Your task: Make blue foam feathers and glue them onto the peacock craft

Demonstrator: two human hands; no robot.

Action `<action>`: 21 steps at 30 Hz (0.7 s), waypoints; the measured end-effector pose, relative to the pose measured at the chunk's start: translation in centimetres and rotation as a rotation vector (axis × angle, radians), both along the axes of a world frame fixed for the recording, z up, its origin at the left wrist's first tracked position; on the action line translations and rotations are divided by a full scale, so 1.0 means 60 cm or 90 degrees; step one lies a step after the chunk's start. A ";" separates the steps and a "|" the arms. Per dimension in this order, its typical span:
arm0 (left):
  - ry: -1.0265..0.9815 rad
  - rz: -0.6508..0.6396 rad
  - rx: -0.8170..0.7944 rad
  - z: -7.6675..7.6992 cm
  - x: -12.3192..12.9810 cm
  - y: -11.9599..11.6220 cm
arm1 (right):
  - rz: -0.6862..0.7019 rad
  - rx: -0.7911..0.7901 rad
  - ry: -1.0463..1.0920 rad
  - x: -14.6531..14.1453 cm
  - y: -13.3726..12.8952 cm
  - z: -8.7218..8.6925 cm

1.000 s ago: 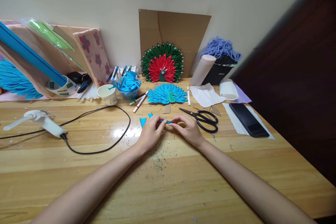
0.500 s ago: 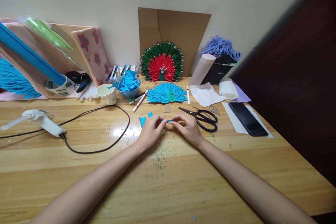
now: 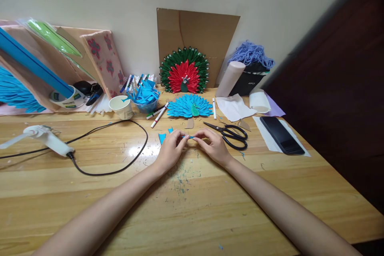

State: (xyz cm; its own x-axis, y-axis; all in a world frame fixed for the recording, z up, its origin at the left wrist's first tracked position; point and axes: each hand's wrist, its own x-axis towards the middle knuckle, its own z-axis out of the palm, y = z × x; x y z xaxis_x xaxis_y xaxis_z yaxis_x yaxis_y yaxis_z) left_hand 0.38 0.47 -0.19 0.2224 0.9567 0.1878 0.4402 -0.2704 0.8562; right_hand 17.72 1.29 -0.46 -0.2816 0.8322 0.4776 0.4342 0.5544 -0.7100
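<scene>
Between my two hands a small blue strip is pinched, one end in each hand's fingertips. My left hand is closed on its left end, beside loose blue pieces on the wood. My right hand is closed on the other end, just left of the black scissors. Behind the hands lies a blue fan of petals with a green bird shape on it. A red and green petal fan leans upright against a cardboard sheet.
A white glue gun with a looping black cable lies left. Further back stand a paper cup, a bowl of blue scraps and markers. A phone rests on white paper at right.
The whole view has shifted slightly. Both hands keep their hold on the blue strip, and a little more of it shows between the fingertips.
</scene>
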 end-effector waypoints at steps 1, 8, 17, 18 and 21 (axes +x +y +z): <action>-0.003 0.004 0.000 -0.001 0.000 0.000 | 0.000 0.000 -0.001 0.000 0.000 0.000; -0.009 0.010 -0.006 -0.003 0.000 0.001 | -0.001 0.003 -0.005 0.000 0.000 -0.002; -0.027 0.026 -0.007 0.001 0.001 0.001 | -0.014 0.020 -0.012 0.001 0.000 -0.001; -0.031 0.033 -0.005 0.001 0.001 0.002 | -0.020 0.022 -0.011 0.001 0.000 -0.001; -0.038 0.052 -0.003 0.001 0.000 0.003 | -0.032 0.026 -0.008 0.001 0.000 0.000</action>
State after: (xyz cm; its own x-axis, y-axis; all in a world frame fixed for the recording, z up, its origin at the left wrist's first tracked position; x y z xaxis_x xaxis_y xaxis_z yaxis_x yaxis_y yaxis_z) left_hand 0.39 0.65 -0.14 0.1330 0.9720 0.1938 0.4091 -0.2320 0.8825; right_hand 17.80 1.30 -0.47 -0.2460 0.8258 0.5075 0.4718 0.5594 -0.6815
